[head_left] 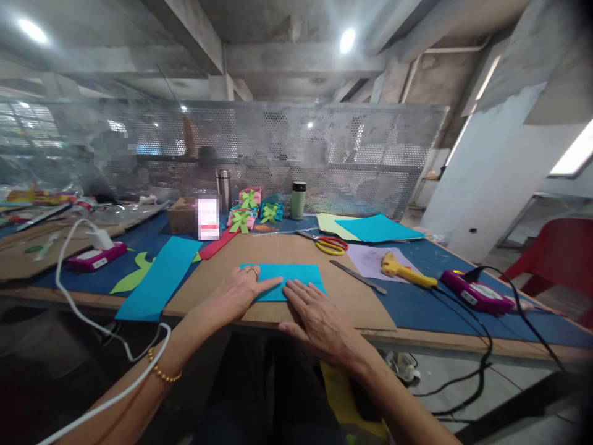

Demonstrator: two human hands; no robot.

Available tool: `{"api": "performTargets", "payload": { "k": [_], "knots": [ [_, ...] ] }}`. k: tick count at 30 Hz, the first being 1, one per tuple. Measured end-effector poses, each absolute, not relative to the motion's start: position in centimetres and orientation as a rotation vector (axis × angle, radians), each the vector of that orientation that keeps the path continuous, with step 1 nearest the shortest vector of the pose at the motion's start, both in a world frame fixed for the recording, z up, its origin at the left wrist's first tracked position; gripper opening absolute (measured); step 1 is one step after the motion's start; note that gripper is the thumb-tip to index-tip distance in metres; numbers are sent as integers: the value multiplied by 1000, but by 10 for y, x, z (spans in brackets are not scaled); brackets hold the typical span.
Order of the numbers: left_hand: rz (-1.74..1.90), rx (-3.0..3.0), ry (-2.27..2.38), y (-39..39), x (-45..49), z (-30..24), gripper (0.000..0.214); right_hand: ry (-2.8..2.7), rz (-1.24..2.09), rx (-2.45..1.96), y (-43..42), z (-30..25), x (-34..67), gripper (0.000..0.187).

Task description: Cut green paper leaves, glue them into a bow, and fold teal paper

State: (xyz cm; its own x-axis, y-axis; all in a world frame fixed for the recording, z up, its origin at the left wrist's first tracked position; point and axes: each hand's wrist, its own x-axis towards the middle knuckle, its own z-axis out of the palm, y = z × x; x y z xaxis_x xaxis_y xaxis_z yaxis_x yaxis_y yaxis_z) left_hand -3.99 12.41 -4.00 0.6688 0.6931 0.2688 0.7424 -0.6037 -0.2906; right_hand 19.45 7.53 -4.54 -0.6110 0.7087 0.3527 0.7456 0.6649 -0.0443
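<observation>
A blue sheet of paper or felt (293, 272) lies flat on a brown cardboard board (356, 309) in front of me. On its left part rests my left hand (238, 290), thumb stretched out to the right and fingers pointing away. My right hand (317, 315) lies on its right part with the fingers extended and the thumb apart near the board's front edge. Both hands press on the sheet and grasp nothing. To the left, a longer blue strip (160, 278) overlaps light green cut pieces (135, 275). A red strip (217, 245) lies behind my left hand.
Scissors (331, 245), a metal blade (359, 277) and a yellow glue gun (407, 271) lie right. Purple power strips (477, 292) (97, 256) sit at both sides, with trailing cables. Behind stand bow-topped pieces (243, 219), a green tumbler (298, 201), a steel flask (224, 191) and stacked sheets (375, 227).
</observation>
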Motion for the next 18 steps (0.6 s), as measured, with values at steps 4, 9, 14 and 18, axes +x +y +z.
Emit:
{"api": "performTargets", "payload": {
  "k": [4, 9, 14, 18],
  "knots": [
    [-254, -2442, -1297, 114, -39, -38, 63, -2537, -169, -1165, 75, -47, 194, 75],
    [-296, -2356, -1325, 92, -16, -35, 32, -2550, -205, -1148, 74, -47, 194, 76],
    [-352, -2244, -1394, 81, 3, -47, 31, -2551, -284, -1112, 79, -54, 196, 79],
    [-428, -2133, -1495, 76, 7, -54, 32, -2520, -363, -1055, 85, -64, 199, 74]
  ]
}}
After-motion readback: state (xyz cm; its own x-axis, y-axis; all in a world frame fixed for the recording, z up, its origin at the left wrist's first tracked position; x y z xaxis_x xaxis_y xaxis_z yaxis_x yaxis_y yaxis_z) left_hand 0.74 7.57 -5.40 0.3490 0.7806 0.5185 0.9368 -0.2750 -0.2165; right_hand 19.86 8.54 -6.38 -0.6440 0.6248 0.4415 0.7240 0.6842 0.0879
